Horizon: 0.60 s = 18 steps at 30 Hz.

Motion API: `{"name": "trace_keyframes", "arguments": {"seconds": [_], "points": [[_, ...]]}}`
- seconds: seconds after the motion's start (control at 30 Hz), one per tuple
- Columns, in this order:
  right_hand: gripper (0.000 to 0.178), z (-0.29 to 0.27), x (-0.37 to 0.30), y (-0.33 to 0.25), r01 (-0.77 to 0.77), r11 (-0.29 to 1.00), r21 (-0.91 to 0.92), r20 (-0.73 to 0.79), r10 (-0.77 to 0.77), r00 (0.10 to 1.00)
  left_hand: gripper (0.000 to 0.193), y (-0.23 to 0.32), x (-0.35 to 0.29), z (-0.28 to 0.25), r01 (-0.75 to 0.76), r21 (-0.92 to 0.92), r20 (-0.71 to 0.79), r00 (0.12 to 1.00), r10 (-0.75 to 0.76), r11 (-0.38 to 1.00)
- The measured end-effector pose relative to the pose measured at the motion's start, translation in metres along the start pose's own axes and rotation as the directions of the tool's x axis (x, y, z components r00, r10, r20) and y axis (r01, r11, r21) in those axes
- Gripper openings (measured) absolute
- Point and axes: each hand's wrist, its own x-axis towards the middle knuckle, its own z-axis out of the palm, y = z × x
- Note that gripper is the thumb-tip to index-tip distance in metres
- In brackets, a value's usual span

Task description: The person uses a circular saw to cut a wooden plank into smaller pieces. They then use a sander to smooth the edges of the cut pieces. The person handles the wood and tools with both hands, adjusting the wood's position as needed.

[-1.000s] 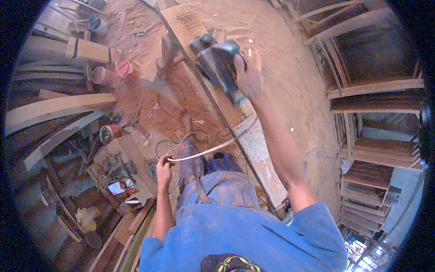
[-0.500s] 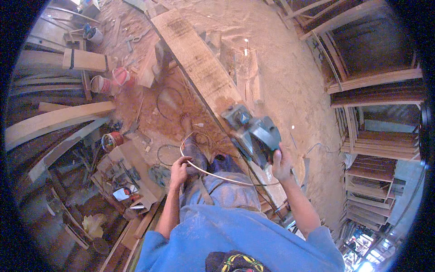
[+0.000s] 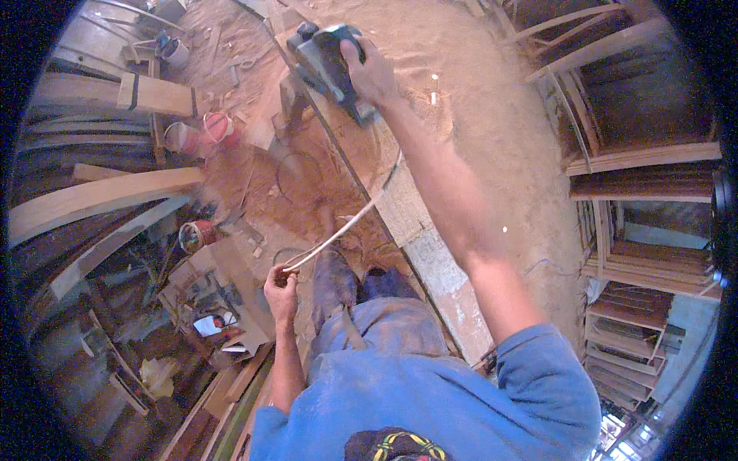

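Note:
My right hand [image 3: 374,75] is closed round the rear handle of a dark electric planer [image 3: 324,67], its arm stretched far forward. The planer sits over the far part of a long wooden plank [image 3: 400,209], which slants from far left to near right. A pale power cord [image 3: 346,226] runs from near the planer back across the plank's left edge. Beside my left thigh, my left hand [image 3: 281,295] is closed on this cord. The planer and my forearm hide much of the plank's far part.
Red and white buckets [image 3: 218,129] stand on the dusty floor at the left. Curved timber [image 3: 108,201] lies nearer on that side, above a cluttered wooden box [image 3: 223,307]. Racks of stacked boards [image 3: 646,257] line the right. Shavings cover the ground round my feet.
My right hand has moved the planer away from me and leftward along the plank. My left hand has drawn slightly back and left with the cord, which now stretches forward.

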Motion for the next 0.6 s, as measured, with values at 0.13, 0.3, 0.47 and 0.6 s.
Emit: {"name": "trace_keyframes", "arguments": {"seconds": [0.13,0.3,0.47,0.6], "points": [[0.059,-0.016,-0.013,0.013,0.046,0.997,0.064,0.024,-0.048,0.999,0.024,0.003,-0.001,0.003,-0.114,0.123,-0.165,0.977,0.134,0.986],[0.051,-0.097,-0.162,0.031,-0.093,0.991,0.092,0.188,0.075,0.979,0.044,-0.002,-0.001,0.021,-0.07,-0.027,-0.291,0.955,0.059,0.997],[0.053,-0.21,-0.359,0.068,-0.274,0.939,-0.21,0.143,0.307,0.941,0.034,0.031,-0.005,0.066,-0.451,0.247,-0.084,0.872,0.483,0.858],[0.056,-0.237,-0.448,0.108,-0.229,0.973,0.03,0.033,0.228,0.973,0.03,0.063,-0.014,0.107,-0.594,0.406,0.1,0.784,0.613,0.694]]}}
